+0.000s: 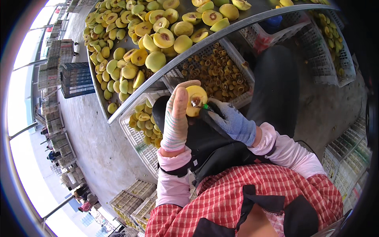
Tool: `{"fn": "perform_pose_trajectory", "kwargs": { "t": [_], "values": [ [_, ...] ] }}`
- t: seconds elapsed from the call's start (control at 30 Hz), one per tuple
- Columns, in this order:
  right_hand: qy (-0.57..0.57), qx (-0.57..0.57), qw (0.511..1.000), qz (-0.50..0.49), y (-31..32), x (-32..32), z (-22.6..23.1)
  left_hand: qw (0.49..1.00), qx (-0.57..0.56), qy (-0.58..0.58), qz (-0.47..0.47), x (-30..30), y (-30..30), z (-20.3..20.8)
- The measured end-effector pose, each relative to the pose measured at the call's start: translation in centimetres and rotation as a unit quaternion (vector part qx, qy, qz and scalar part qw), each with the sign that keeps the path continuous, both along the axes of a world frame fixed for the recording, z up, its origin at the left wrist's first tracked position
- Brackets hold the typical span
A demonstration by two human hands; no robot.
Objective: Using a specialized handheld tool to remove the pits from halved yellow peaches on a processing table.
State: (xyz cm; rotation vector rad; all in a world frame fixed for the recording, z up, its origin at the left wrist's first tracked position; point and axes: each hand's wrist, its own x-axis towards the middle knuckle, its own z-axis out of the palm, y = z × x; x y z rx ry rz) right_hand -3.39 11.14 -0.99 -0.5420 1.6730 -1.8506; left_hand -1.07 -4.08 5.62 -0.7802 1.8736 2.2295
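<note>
My left hand (176,118), in a striped knit glove, holds a yellow peach half (198,94) with its cut face up, above my lap. My right hand (237,124), in a blue-grey glove with dark fingertips, grips a small green-handled pitting tool (205,106). The tool's metal tip is at the brownish centre of the peach half; most of the handle is hidden by the fingers. Beyond my hands stands a crate of brown peach pits (217,73). By my left forearm a white crate holds yellow peach halves (147,125).
A metal-rimmed table (158,75) heaped with halved peaches (164,37) curves across the front. White crates (276,35) stand under it at right. A dark blue crate (77,80) is on the floor at left. Stacked crates (347,158) sit at my right; people work far left.
</note>
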Motion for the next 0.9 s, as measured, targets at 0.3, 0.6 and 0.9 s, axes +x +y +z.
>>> {"fn": "perform_pose_trajectory", "kwargs": {
  "t": [0.3,0.6,0.9],
  "values": [
    [-0.718,-0.422,0.476,0.282,0.4,1.4,-1.3,0.984,-0.063,0.169,0.014,0.2,1.5,-4.1],
    [-0.676,-0.446,0.543,0.224,0.4,0.0,-3.2,0.945,0.119,0.146,0.268,4.5,-1.2,-3.8],
    [-0.622,-0.258,0.714,0.192,-1.3,-0.6,-3.4,0.728,-0.676,-0.109,0.030,-4.2,-10.1,-1.9]
  ]
}}
